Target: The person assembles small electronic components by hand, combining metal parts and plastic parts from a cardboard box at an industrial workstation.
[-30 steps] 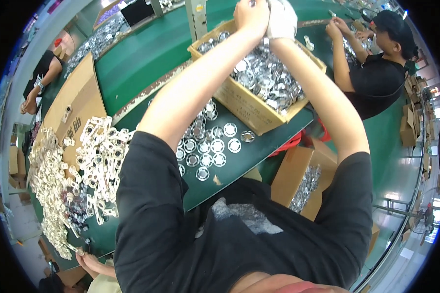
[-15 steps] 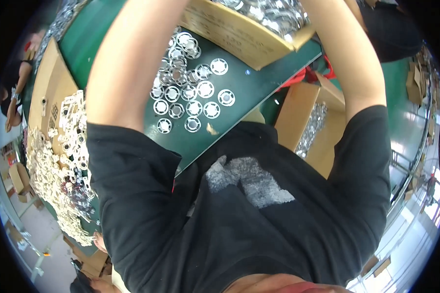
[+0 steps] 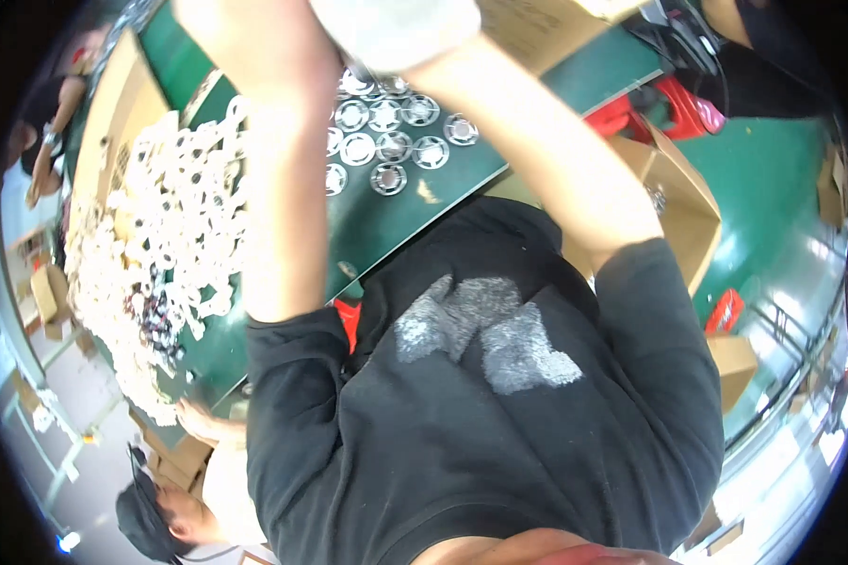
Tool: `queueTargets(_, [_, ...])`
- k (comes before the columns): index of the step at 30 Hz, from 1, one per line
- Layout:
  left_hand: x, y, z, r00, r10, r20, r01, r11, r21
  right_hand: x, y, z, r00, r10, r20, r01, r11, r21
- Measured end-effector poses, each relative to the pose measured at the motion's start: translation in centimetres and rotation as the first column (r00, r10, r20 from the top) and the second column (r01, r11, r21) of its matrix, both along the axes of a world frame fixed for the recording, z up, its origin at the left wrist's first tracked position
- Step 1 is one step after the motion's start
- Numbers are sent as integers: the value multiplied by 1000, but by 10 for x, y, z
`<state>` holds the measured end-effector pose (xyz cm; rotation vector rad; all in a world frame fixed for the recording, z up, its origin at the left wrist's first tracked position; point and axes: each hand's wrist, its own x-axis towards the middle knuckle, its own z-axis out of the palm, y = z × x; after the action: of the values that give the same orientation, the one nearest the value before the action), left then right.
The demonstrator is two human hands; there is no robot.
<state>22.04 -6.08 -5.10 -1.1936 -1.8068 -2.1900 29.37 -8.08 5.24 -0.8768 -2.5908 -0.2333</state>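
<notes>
My left forearm (image 3: 287,188) stretches over the green table (image 3: 367,221) to the top edge, with the left hand beyond the picture. My right forearm (image 3: 556,141) reaches up and leftward to a bright, blurred white thing (image 3: 396,28). Whether that is a glove or something held cannot be made out, and no right-hand fingers show. Just below it lie several round, silvery spoked discs (image 3: 394,146), flat and close together between my forearms. My left arm covers some of them.
Left, cream plastic parts (image 3: 188,217) are heaped beside small dark pieces (image 3: 165,315) and a cardboard flap (image 3: 113,122). A cardboard box (image 3: 561,33) stands at the top; another box (image 3: 693,217) is beyond the table edge. A capped person (image 3: 146,508) is at lower left.
My right forearm has swung left and inward across the table. The white thing has come into view at the top. The view has shifted, and the upper box's metal contents no longer show.
</notes>
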Motion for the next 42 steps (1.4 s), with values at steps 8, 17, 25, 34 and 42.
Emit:
queueTargets(8, [-21, -142, -45, 975, 165, 147, -163, 986, -31, -60, -43, -166, 203, 297, -933, -636, 764, 105])
queueTargets(17, [-25, -125, -70, 968, 128, 217, -117, 991, -60, -55, -39, -170, 451, 108, -886, -584, 786, -202])
queueTargets(25, [-31, -140, -56, 956, 49, 290, 22, 972, -235, -48, -34, -151, 678, 167, -715, -442, 871, -215])
queueTargets(34, [-40, -148, -50, 997, 57, -54, -76, 873, -481, -45, -19, -130, 338, 400, -852, -723, 690, 37])
queueTargets(42, [-31, -130, 26, 980, 1, -197, -44, 975, -216, 16, -18, -24, 250, 553, -795, -865, 496, 73])
